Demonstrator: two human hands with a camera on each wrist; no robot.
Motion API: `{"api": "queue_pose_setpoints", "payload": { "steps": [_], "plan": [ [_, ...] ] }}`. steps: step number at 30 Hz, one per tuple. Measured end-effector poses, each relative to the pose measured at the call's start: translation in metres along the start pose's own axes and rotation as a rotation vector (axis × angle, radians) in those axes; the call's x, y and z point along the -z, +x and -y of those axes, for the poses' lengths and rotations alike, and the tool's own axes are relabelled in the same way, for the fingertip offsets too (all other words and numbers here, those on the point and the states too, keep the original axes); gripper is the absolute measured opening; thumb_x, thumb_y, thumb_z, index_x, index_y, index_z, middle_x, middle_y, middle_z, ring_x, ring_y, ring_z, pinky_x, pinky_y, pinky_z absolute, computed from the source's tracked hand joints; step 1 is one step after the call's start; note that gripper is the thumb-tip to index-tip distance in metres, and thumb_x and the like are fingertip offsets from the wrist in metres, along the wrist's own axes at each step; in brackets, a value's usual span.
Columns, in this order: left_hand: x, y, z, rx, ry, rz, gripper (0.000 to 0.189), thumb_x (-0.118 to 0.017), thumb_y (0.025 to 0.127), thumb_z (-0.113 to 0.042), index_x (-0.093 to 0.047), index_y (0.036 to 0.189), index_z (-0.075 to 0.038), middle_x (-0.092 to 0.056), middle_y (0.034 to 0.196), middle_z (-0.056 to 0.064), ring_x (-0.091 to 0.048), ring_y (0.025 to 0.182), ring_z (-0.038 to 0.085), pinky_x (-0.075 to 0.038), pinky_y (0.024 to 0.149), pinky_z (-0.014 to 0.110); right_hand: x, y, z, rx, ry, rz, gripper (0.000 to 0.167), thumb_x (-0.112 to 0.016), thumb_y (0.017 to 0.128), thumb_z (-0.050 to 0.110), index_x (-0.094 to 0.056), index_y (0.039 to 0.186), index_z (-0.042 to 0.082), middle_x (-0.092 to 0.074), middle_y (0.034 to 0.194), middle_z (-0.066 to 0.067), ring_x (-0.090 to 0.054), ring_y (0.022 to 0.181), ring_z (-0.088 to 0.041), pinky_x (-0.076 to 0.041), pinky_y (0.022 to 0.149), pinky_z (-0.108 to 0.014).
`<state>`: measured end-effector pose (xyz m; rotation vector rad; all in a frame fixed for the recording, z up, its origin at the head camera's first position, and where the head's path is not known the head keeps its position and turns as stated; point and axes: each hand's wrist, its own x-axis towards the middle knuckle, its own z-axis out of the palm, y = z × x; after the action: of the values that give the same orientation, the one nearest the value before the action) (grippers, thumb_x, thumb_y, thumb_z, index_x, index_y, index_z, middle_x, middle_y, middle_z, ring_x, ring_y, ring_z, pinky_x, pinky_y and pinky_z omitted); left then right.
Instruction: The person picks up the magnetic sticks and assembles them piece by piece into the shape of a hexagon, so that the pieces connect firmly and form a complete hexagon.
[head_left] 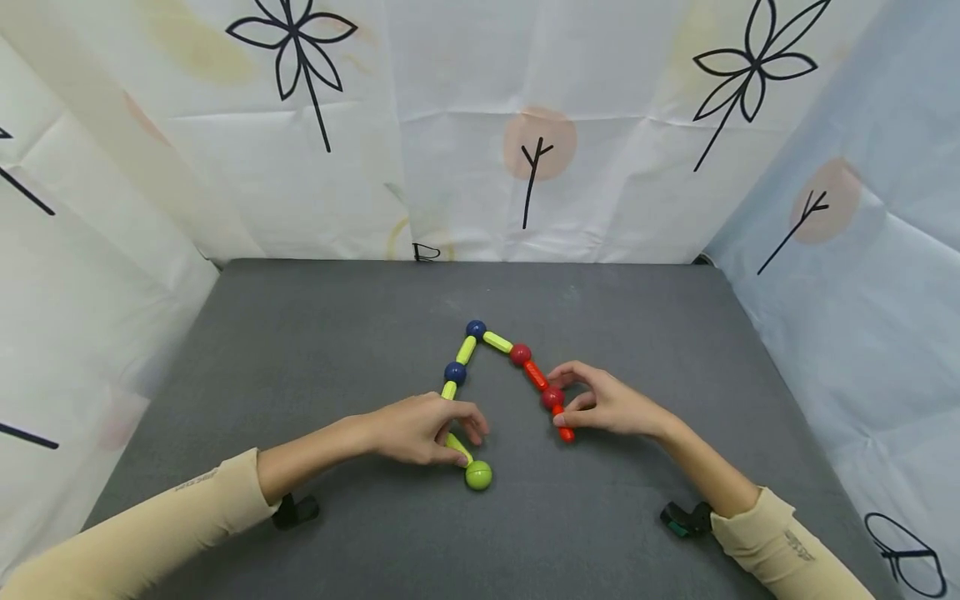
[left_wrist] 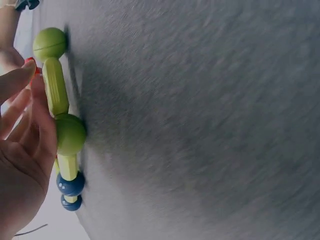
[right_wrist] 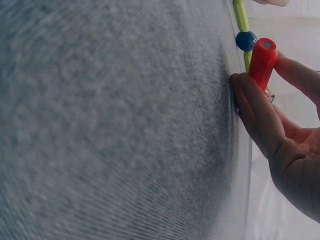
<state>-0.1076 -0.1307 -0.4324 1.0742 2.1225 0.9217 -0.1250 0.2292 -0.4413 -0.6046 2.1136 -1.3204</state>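
Note:
A bent chain of toy building rods and balls lies on the grey table. My left hand is over its near left end, fingers loosely bent above a yellow-green rod. That rod joins the green end ball to another green ball, which the hand hides in the head view. At the chain's right end, my right hand pinches a short red rod between thumb and fingers. This rod meets a red ball, partly behind the fingers.
Farther along the chain are two blue balls, a second red ball and a longer red rod. White cloth printed with plants hangs behind the table and along both sides.

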Motion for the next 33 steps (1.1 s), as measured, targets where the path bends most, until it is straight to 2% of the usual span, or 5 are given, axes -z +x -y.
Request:
{"api": "queue_pose_setpoints", "payload": {
  "steps": [3, 6, 11, 24, 33],
  "plan": [
    [-0.008, -0.006, 0.005, 0.016, -0.083, -0.008, 0.04, -0.083, 0.098, -0.016, -0.067, 0.135, -0.012, -0.08, 0.124, 0.001, -0.063, 0.055, 0.001, -0.056, 0.056, 0.023, -0.003, 0.001, 0.001, 0.015, 0.006, 0.027, 0.064, -0.081, 0.099, 0.014, -0.047, 0.152, 0.003, -0.051, 0.156, -0.027, -0.081, 0.105, -0.022, -0.063, 0.088, -0.028],
    [-0.017, -0.009, 0.008, 0.043, -0.18, -0.013, 0.042, -0.081, 0.098, -0.011, -0.064, 0.137, -0.01, -0.079, 0.125, 0.004, -0.072, 0.057, 0.008, -0.06, 0.053, 0.029, -0.004, 0.001, 0.003, 0.031, 0.017, 0.046, 0.066, -0.081, 0.098, 0.011, -0.045, 0.154, 0.004, -0.048, 0.16, -0.027, -0.08, 0.11, -0.026, -0.064, 0.089, -0.029],
    [-0.028, -0.009, 0.01, 0.088, -0.244, -0.061, 0.042, -0.079, 0.099, -0.005, -0.063, 0.138, -0.009, -0.078, 0.123, 0.005, -0.076, 0.064, 0.013, -0.061, 0.051, 0.032, -0.009, 0.004, 0.004, 0.037, 0.025, 0.021, 0.066, -0.082, 0.096, 0.009, -0.047, 0.153, 0.005, -0.053, 0.154, -0.026, -0.078, 0.11, -0.027, -0.065, 0.088, -0.031],
    [-0.036, 0.013, -0.001, 0.082, -0.215, -0.179, 0.042, -0.079, 0.1, -0.01, -0.061, 0.138, -0.009, -0.08, 0.119, 0.004, -0.074, 0.062, 0.011, -0.059, 0.051, 0.029, -0.026, 0.029, 0.012, -0.025, 0.042, -0.078, 0.056, -0.082, 0.096, 0.009, -0.053, 0.144, 0.003, -0.058, 0.146, -0.025, -0.079, 0.098, -0.026, -0.063, 0.084, -0.026],
    [-0.037, 0.027, -0.01, 0.084, -0.159, -0.241, 0.044, -0.08, 0.099, -0.009, -0.061, 0.138, -0.006, -0.082, 0.115, 0.004, -0.07, 0.057, 0.009, -0.056, 0.05, 0.026, -0.034, 0.041, 0.019, 0.008, 0.064, -0.084, 0.054, -0.079, 0.098, 0.007, -0.052, 0.143, -0.001, -0.056, 0.144, -0.029, -0.078, 0.097, -0.024, -0.063, 0.083, -0.027]
  ]
}}
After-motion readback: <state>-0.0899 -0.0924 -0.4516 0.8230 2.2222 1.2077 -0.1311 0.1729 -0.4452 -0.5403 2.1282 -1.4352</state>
